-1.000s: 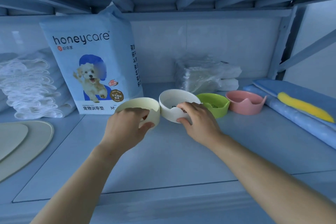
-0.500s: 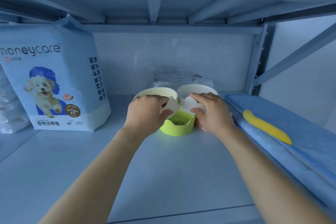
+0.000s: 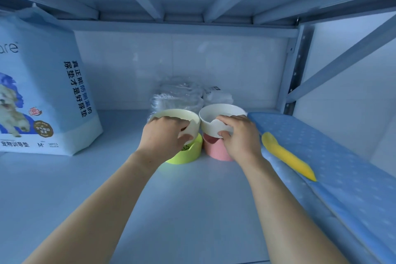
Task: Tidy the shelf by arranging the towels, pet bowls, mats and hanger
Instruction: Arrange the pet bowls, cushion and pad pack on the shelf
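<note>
Pet bowls, shelf (image 3: 192, 210) rear: left hand (image 3: 165, 135) curled round cream bowl (image 3: 171, 114) just above green bowl (image 3: 190, 152), right hand (image 3: 240, 135) round white bowl (image 3: 220, 113) above pink bowl (image 3: 214, 150); nesting likely straight down.

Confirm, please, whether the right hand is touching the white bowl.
Touching. The head view shows the right hand gripping the white bowl, fingers curled over its front rim.

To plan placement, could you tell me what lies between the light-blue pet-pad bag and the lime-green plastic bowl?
In the head view, only bare shelf board lies there; the left hand reaches over it near the lime-green plastic bowl.
</note>
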The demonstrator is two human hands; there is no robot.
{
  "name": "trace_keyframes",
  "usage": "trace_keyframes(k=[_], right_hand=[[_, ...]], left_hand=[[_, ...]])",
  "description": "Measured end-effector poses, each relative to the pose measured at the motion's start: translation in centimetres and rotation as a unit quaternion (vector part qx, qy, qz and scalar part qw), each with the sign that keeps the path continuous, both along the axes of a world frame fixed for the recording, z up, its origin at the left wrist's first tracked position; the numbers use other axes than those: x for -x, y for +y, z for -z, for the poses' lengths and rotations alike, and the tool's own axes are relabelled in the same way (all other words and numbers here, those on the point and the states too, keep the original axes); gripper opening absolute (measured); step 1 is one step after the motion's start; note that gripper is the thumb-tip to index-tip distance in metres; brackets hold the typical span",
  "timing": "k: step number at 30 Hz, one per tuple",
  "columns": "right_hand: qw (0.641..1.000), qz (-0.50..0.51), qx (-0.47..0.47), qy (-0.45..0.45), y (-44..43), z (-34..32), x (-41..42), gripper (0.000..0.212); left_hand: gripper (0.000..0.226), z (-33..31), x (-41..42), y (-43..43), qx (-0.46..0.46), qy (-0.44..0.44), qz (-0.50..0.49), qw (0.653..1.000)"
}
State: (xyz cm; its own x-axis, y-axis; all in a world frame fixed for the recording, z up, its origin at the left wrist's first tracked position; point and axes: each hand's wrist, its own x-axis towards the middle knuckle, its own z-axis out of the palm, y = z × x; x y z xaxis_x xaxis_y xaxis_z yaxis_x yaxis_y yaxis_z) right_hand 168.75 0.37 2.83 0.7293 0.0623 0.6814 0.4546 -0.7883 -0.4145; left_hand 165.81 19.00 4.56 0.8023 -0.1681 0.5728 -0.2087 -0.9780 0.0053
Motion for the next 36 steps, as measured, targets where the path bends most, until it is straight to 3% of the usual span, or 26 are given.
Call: trace_keyframes(k=[5, 11, 14, 16, 21, 28, 32, 36], right_hand=[[0.999, 0.005, -0.014, 0.042, 0.0, 0.9, -0.6, 0.041], [0.996, 0.013, -0.008, 0.084, -0.1, 1.0, -0.3, 0.046], [0.995, 0.015, -0.003, 0.098, 0.1, 0.6, 0.3, 0.043], [0.996, 0.017, -0.002, 0.086, 0.5, 0.6, 0.6, 0.036], [0.998, 0.013, -0.012, 0.060, 2.1, 0.8, 1.6, 0.038], [0.994, -0.040, 0.091, 0.054, 3.2, -0.7, 4.5, 0.046], [0.994, -0.044, 0.080, 0.059, 3.9, -0.4, 5.2, 0.045], [0.996, -0.040, 0.005, 0.085, 4.6, -0.8, 5.4, 0.042]], left_hand=[[0.030, 0.2, -0.4, -0.4, -0.001, -0.039, 0.019, 0.999], [0.041, 0.8, -0.5, -0.3, -0.002, -0.099, 0.034, 0.994], [0.018, 1.7, -0.8, -0.3, 0.005, -0.124, 0.029, 0.992], [0.015, 2.1, -1.0, -0.2, 0.001, -0.139, 0.029, 0.990], [0.025, 2.7, -1.4, -0.3, -0.013, -0.130, 0.059, 0.990], [0.039, 2.8, -1.1, 0.7, -0.004, -0.107, 0.119, 0.987], [0.043, 2.5, -0.3, 2.2, 0.085, -0.069, 0.175, 0.978], [0.054, 2.1, 0.2, 3.1, 0.156, -0.029, 0.168, 0.973]])
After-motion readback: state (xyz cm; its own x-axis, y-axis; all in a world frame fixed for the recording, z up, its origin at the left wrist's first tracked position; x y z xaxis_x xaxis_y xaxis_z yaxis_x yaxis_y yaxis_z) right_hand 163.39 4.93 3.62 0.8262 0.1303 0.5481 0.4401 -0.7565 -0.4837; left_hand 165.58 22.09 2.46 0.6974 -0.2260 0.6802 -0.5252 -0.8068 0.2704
